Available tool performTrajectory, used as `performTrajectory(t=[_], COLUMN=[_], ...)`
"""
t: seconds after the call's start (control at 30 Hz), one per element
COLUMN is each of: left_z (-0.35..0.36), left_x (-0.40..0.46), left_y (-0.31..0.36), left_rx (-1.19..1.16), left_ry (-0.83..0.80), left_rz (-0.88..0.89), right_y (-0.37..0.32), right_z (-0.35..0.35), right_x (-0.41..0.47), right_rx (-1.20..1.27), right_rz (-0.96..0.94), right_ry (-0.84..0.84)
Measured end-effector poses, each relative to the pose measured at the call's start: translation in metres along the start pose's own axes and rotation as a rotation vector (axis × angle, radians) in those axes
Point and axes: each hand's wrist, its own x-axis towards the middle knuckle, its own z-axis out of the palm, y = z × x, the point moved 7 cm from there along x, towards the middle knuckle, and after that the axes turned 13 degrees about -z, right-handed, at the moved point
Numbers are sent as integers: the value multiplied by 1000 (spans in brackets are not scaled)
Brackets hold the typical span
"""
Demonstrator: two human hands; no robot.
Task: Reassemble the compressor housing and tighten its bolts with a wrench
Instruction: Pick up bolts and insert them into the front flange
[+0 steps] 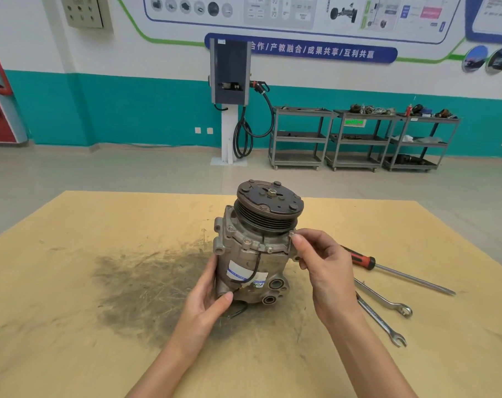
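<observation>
One compressor; two wrenches; one screwdriver; two hands.

Both bare forearms come up from the bottom edge toward mid-frame. Left hand sits low center, fingers curled, thumb pointing right. Right hand is higher, right of center, thumb and forefinger pinched together at their tips.

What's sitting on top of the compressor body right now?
The black grooved pulley with its clutch plate and centre nut. The right hand pinches a small bolt at the flange; its shank and hole are hidden.
</observation>
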Motion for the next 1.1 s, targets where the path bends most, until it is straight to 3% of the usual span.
performTrajectory(t=[0.33, 0.57, 0.93, 1.0, 1.07, 1.1], left_z=[0, 0, -2, 0, 0, 0], left_x=[-1, 1, 2, 3, 4, 5], left_y=[-2, -1, -4, -5, -5, -5], left_rx=[2, -22, -24, -24, -27, -27], left_ry=[-4, -13, -24, -25, -18, -16], left_rz=[-10, 1, 7, 4, 2, 1], right_y=[5, 3, -14, -34, -35, -22], right_z=[8, 0, 4, 2, 20, 28], right_x=[-7, -7, -9, -21, -56, -78], right_rx=[126, 32, -265, -376, -612, -756], right_rz=[22, -16, -215, -407, -560, -521], right_ry=[66, 82, -28, -161, -601, -837])
